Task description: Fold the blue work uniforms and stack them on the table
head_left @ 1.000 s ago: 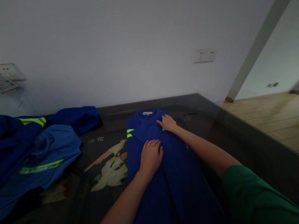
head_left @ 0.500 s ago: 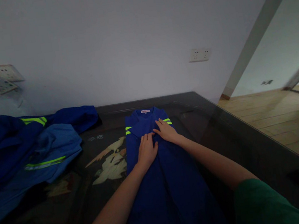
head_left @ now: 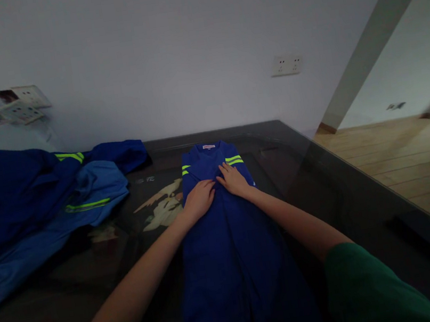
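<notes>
item one: blue garment (head_left: 218,268), long, laid flat on the tabletop (head_left: 344,217) at the middle of the view, collar end toward the wall (head_left: 162,56); a dark crease runs down its length toward the near edge; lower part dim.
collar: pale label (head_left: 208,146) inside, facing up.
trim: bright yellow-green stripes (head_left: 233,160) at both sides below the collar, those on the left narrower in view.

left hand (head_left: 201,197): resting on the garment, left of the crease, below the collar; grip with fingers close together, fingertips near the middle; whether cloth is pinched, cannot tell.
right hand (head_left: 234,180): resting on the garment, just beside the left hand, below the right stripes; grip with fingers extended and slightly spread, palm down.
sleeves: green (head_left: 379,287), one on each arm.

tabletop, left of the garment: inlaid pale bird figure (head_left: 164,211), partly covered by the garment; small pale characters (head_left: 145,180) above it.
far left: heap of dark blue clothing (head_left: 20,184) with yellow-green bands, over a lighter blue piece (head_left: 101,183).

wall: white socket plate (head_left: 286,65), right of centre; further sockets (head_left: 31,96) at left.
right: pale floor (head_left: 408,159) beyond the tabletop edge.
</notes>
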`<state>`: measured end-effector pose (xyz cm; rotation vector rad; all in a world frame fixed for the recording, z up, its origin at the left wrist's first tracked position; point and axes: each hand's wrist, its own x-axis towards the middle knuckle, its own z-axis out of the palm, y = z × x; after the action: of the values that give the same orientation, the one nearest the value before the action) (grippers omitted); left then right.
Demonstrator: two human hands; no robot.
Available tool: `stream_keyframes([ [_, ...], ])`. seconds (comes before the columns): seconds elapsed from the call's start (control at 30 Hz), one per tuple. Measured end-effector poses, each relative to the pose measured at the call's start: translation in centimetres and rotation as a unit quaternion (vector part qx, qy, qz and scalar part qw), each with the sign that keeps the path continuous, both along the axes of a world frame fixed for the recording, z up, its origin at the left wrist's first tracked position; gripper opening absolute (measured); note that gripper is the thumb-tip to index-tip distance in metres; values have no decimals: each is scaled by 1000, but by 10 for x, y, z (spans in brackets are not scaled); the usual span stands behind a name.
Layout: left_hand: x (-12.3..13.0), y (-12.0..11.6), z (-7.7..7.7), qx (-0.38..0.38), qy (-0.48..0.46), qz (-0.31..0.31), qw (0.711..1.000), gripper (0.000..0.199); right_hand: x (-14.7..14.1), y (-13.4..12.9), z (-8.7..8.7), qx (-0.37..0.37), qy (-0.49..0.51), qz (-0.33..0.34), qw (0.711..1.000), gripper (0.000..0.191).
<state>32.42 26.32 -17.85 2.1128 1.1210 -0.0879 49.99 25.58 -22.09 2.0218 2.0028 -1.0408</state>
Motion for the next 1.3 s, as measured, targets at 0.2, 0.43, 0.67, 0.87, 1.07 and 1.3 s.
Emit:
stream_keyframes([
  [0.2,-8,-24,-4,-25,4,-27,999,48,-6,-8,-7,-35,-8,18,999,64],
  [0.43,-10,-25,-8,-3,16,-44,999,49,-8,-16,-8,-7,-32,29,999,61],
  [0.67,-7,-23,9,57,-14,-19,998,43,-10,-15,23,109,35,-3,993,51],
  [0.87,-41,-41,85,28,-111,-63,991,29,17,-59,122,170,187,-7,968,39],
  [1.07,-115,-104,190,-151,-199,-276,928,51,65,-180,246,5,284,161,945,27],
  [1.3,-138,-150,208,-200,-135,-293,925,94,72,-264,259,-4,200,235,951,92],
])
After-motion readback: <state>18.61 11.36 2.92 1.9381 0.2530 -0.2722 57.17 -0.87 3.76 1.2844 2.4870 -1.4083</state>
